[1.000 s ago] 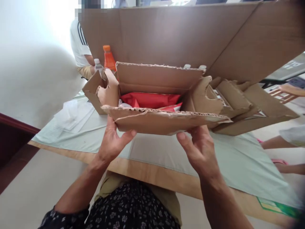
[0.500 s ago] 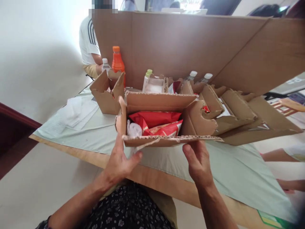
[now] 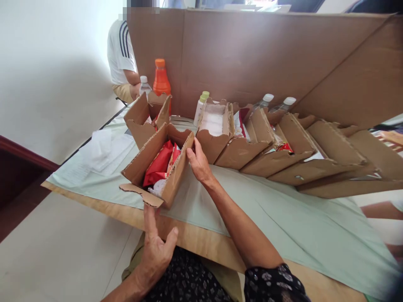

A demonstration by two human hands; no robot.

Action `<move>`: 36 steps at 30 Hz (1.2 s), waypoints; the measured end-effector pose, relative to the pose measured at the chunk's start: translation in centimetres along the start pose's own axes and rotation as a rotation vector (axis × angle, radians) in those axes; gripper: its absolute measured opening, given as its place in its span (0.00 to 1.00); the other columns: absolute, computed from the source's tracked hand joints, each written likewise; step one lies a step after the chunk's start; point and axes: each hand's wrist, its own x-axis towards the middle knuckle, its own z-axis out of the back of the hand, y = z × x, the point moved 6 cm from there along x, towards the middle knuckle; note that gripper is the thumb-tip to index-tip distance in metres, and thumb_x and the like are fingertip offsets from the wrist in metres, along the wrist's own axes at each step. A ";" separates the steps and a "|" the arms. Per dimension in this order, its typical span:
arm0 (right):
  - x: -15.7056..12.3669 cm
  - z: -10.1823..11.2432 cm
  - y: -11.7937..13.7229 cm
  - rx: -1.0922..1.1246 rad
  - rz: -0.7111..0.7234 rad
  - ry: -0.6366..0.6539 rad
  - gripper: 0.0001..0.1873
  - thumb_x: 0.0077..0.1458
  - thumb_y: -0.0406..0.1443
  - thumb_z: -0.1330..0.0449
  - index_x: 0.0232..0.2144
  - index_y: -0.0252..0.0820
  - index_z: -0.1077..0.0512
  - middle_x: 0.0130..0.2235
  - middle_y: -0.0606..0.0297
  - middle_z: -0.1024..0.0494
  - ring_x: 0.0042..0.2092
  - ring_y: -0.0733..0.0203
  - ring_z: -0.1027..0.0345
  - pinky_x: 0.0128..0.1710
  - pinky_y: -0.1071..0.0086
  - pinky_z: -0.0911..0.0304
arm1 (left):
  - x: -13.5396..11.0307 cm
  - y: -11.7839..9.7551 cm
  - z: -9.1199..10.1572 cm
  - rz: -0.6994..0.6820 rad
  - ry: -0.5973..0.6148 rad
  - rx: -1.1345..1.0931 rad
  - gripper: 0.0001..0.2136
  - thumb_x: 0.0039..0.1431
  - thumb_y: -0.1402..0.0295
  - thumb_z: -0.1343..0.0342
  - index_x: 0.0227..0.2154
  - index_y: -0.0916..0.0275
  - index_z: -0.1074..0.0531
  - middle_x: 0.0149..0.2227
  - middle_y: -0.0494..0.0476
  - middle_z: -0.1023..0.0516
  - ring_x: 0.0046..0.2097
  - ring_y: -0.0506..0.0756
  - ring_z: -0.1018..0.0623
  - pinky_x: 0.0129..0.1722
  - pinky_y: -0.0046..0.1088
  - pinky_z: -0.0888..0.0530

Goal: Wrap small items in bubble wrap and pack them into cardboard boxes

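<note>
A narrow open-topped cardboard box (image 3: 176, 181) stands on the cloth near the table's front edge, its long side angled away from me. Inside lie shiny red packets (image 3: 159, 165) and a crumpled whitish translucent bundle (image 3: 157, 187). My right hand (image 3: 199, 161) grips the box by the far right corner, with the fingertips partly hidden. My left hand (image 3: 155, 247) is below the near end, thumb spread wide, fingers stretched up to the torn end flap (image 3: 141, 194); the fingertips are hidden there.
Similar cardboard boxes (image 3: 245, 155) stand in a slanting row to the right, and one box (image 3: 141, 126) stands behind. An orange bottle (image 3: 161, 82) and clear bottles are near a tall cardboard panel (image 3: 239, 54). Plastic bags (image 3: 102, 147) lie left. A person (image 3: 121, 54) sits beyond.
The red-packet box has turned from crosswise to lengthwise and moved left, down to the table. My right hand shifted from its near side to the far corner; my left hand moved lower.
</note>
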 end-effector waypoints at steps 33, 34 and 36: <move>-5.9 -1.2 -10.1 0.054 -0.083 -0.204 0.20 0.67 0.45 0.50 0.46 0.42 0.22 0.56 0.49 0.20 0.60 0.49 0.27 0.63 0.51 0.34 | 14.8 2.0 -8.2 -0.060 0.316 0.109 0.30 0.58 0.63 0.37 0.64 0.64 0.29 0.70 0.74 0.33 0.75 0.73 0.40 0.72 0.61 0.41; -5.9 -1.3 -9.6 0.049 -0.076 -0.194 0.18 0.65 0.44 0.48 0.45 0.43 0.21 0.55 0.50 0.20 0.59 0.48 0.26 0.62 0.50 0.33 | 14.0 2.9 -6.3 -0.085 0.311 0.175 0.27 0.58 0.63 0.37 0.61 0.63 0.26 0.68 0.73 0.30 0.74 0.74 0.38 0.71 0.63 0.40; -5.5 -1.6 -7.6 0.044 -0.045 -0.164 0.15 0.63 0.42 0.45 0.44 0.44 0.21 0.55 0.52 0.19 0.59 0.48 0.26 0.62 0.49 0.33 | 12.3 4.6 -2.0 -0.126 0.213 0.279 0.21 0.60 0.65 0.39 0.57 0.61 0.22 0.66 0.71 0.27 0.72 0.73 0.36 0.69 0.64 0.36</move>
